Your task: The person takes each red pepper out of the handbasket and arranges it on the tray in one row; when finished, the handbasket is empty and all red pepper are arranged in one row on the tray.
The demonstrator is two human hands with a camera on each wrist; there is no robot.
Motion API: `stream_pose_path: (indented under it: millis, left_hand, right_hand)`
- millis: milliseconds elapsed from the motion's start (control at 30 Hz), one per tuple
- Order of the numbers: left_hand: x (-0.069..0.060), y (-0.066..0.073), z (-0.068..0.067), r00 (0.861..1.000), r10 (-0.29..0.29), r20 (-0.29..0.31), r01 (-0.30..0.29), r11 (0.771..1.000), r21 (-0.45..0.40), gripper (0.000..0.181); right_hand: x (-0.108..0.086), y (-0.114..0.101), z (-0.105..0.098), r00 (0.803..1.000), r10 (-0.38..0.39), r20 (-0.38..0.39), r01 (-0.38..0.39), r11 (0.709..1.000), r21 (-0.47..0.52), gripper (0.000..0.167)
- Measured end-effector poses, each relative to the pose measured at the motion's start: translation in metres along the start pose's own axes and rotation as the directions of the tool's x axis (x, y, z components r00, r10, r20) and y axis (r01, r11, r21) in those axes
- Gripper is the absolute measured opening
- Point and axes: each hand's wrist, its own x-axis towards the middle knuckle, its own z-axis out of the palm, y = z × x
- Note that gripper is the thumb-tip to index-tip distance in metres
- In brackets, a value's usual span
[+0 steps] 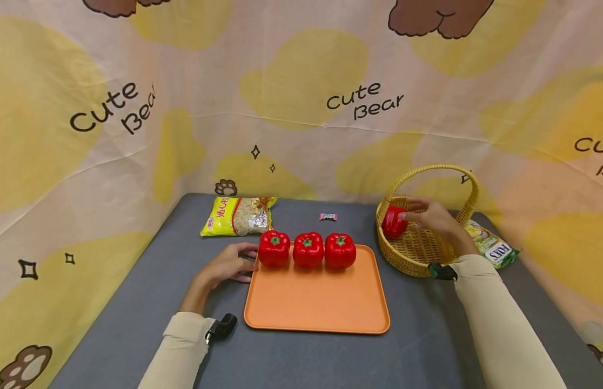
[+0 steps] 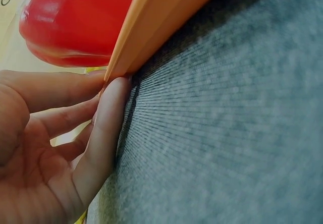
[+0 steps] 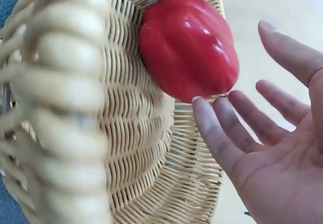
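Observation:
My left hand (image 1: 228,265) is at the left edge of an orange tray (image 1: 321,302). In the left wrist view its thumb and a finger pinch the tray's rim. Three red bell peppers (image 1: 308,250) with green stems stand in a row along the tray's far side. Another red bell pepper (image 3: 189,47) lies on its side in a wicker basket (image 1: 403,259), against the left inner wall. Reaching into the basket under its handle, my right hand (image 3: 272,148) has spread fingers close to this pepper. One fingertip is at the pepper's surface; contact cannot be told.
A yellow bag of pasta (image 1: 239,216) lies at the back left. A small pink wrapped candy (image 1: 328,216) is behind the tray. A green FOX'S packet (image 1: 493,246) sits right of the basket, partly behind my right arm. The basket's tall handle (image 1: 433,166) arches over its opening.

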Motion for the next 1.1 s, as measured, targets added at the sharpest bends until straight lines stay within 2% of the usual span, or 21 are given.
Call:
stream_pose_path:
  millis: [200,333,700,1100]
  left_hand:
    - [0.0,0.0,0.0,1.0,0.001,-0.006,-0.001,1.0,0.006,0.061]
    - [0.001,-0.002,0.001,1.0,-0.011,-0.011,0.011,1.0,0.008,0.06]
    - [-0.001,0.001,0.001,1.0,0.006,-0.005,-0.006,1.0,0.0,0.062]
    - [-0.001,0.0,0.001,1.0,0.005,0.0,-0.005,1.0,-0.004,0.062]
  right_hand:
    - [0.003,0.002,0.005,0.998,0.055,0.04,-0.054,0.998,-0.043,0.08]
    - [0.002,0.002,0.008,0.996,0.079,0.052,-0.075,0.994,-0.077,0.079]
    - [0.001,0.001,0.01,0.997,0.073,0.035,-0.067,0.987,-0.146,0.071]
    - [0.001,0.006,0.012,0.996,0.074,0.05,-0.071,0.995,-0.07,0.061]
